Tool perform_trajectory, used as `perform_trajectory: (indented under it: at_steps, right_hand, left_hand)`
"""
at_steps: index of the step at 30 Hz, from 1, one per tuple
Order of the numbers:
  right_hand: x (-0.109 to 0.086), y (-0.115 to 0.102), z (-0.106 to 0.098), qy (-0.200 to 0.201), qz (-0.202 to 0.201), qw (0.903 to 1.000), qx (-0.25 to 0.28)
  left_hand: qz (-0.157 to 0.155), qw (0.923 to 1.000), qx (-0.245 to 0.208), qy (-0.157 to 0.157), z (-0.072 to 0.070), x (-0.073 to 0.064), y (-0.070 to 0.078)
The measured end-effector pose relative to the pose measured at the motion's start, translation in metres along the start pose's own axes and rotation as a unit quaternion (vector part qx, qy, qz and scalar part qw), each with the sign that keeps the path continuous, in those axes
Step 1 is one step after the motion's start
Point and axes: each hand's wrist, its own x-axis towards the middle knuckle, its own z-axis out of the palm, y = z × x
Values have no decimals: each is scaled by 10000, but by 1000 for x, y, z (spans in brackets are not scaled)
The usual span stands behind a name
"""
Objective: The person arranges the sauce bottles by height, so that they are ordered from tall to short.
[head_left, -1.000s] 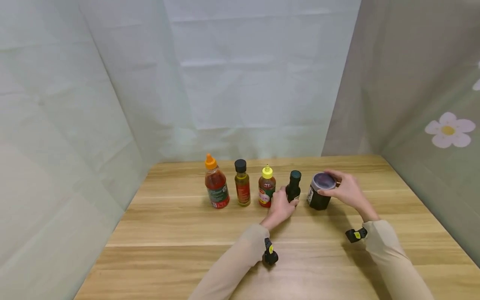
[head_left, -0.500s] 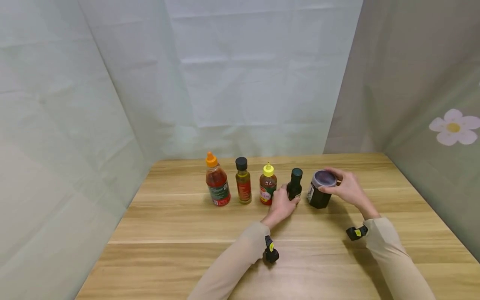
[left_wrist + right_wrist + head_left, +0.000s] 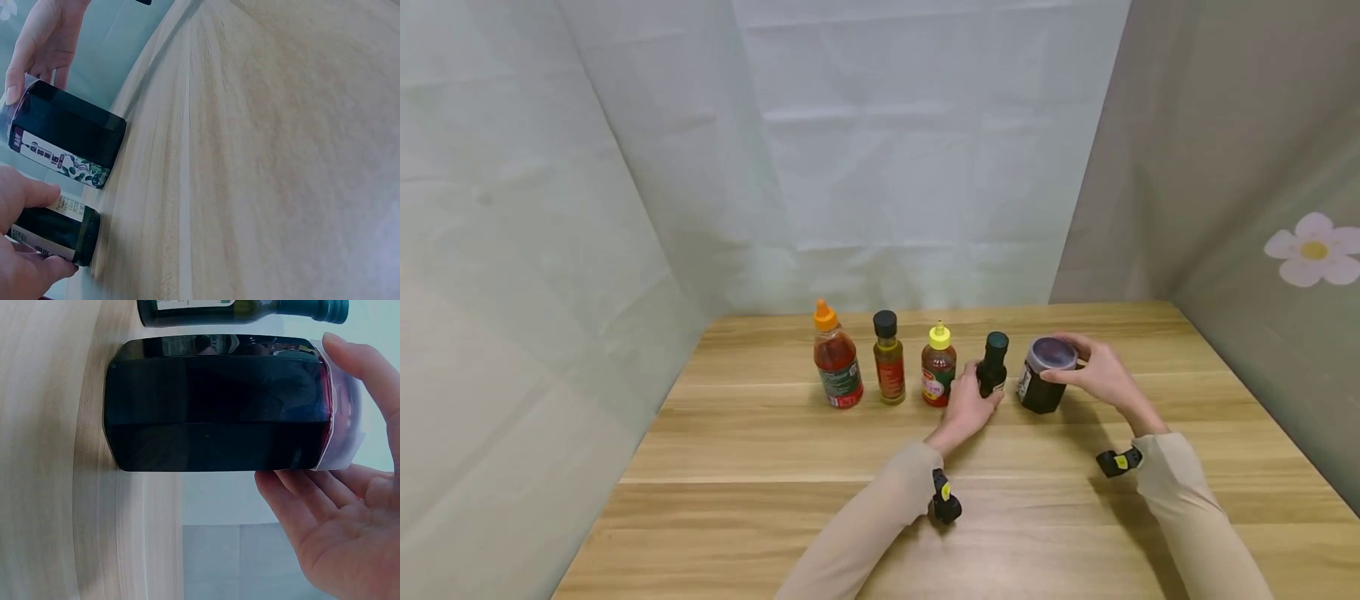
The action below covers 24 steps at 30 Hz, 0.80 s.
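My left hand (image 3: 967, 410) grips a small dark green bottle (image 3: 996, 353) from its near left side. The left wrist view has thumb and fingers curled round the label of this upright bottle (image 3: 53, 228). To its right, a dark jar (image 3: 1039, 393) with a translucent purplish lid stands on the table, with my right hand (image 3: 1103, 375) holding it near the top. From the right wrist, the thumb lies on one side of the lid (image 3: 340, 412) and the fingers on the other. A gap separates jar and bottle.
Left of my left hand, in a row, stand a yellow-capped sauce bottle (image 3: 938, 371), a black-capped oil bottle (image 3: 890, 371) and an orange-capped red sauce bottle (image 3: 837, 367). Pale cloth (image 3: 910, 167) hangs behind the wooden table (image 3: 737, 483).
The head view has shifted slightly, moving the whole scene a little up and right in the picture. Both hands keep their holds on the bottle and the jar.
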Motion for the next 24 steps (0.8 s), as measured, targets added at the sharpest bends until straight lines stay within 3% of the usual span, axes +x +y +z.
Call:
perform_trajectory:
  at_steps: [6,12,18,21,24]
  right_hand:
    - [1,-1,1,-154,59,9999,30]
    - [3,3,1,-340,131,9990,263]
    - [2,5,-1,-526,-88,9977,429]
    - [-2,2,-1,-501,-225,9965,630]
    - [-6,-2,-2,-315,-336,9958,788]
  left_hand:
    - [-129,9999,39,-87,-2,-4,0]
    - [-342,9989,148,-288,-10,-14,10]
    - [-580,9973,-21,-441,-15,-26,17]
    - [-551,9965,-71,-630,-21,-31,19]
    - [-314,9951,-75,-932,-31,-34,19]
